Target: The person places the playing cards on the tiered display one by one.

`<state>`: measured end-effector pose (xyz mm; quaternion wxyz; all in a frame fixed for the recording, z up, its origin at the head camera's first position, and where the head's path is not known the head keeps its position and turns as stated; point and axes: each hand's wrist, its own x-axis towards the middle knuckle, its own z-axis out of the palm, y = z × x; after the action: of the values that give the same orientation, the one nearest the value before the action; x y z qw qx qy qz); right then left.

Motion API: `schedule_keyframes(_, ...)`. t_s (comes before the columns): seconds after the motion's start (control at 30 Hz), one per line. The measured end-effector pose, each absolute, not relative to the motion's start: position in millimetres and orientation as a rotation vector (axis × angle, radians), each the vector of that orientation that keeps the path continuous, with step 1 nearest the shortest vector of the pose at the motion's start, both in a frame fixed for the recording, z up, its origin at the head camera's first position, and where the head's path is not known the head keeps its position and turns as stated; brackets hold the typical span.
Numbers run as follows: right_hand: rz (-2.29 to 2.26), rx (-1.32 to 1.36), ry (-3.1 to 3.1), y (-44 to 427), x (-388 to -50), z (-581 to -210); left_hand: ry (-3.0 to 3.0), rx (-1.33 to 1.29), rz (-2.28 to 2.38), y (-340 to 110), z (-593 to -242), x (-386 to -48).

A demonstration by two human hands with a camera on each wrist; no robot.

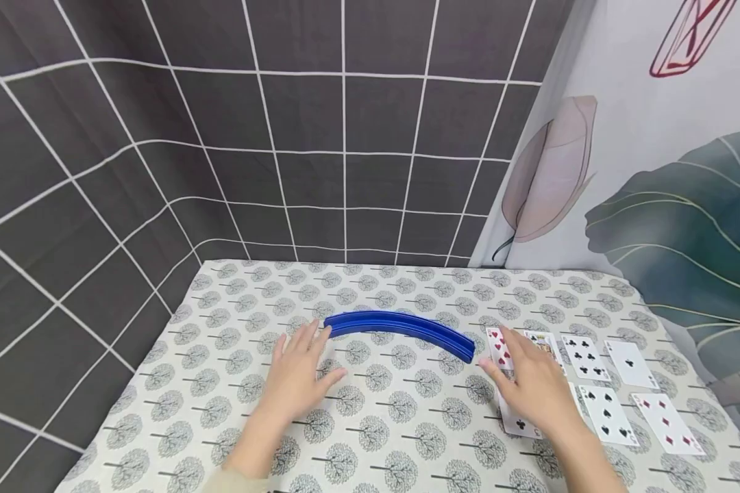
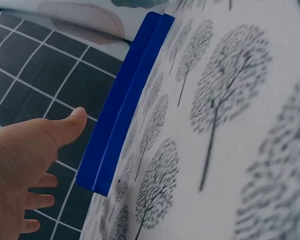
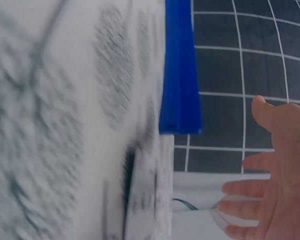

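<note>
A curved blue playing-card holder (image 1: 401, 324) lies on the tree-print cloth, bowed away from me. My left hand (image 1: 296, 373) is beside its left end, fingers extended and thumb spread. In the left wrist view that hand stands apart from the holder (image 2: 124, 105). Off the holder's right end, my right hand (image 1: 533, 376) hovers with fingers extended and partly hides the nearest playing cards. The right wrist view shows a gap between its fingers and the holder (image 3: 180, 80). Neither hand grips anything. A heart card (image 1: 497, 348) shows at the right hand's left side.
Face-up playing cards lie in rows on the right, among them an ace of clubs (image 1: 630, 364), a diamond card (image 1: 667, 424) and a spade card (image 1: 607, 415). A dark grid-pattern curtain (image 1: 382, 185) hangs behind the table, with a leaf-print curtain (image 1: 623, 171) at right.
</note>
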<state>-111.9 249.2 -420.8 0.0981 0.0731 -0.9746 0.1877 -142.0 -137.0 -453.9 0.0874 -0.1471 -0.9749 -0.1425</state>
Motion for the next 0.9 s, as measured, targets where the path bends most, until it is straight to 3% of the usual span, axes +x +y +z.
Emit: schedule_keyframes(0.9,0.707,0.194,-2.758,293.5,-125.9,-405.5,-2.861,-0.390,-0.679,-151.1,-457.2,-163.6)
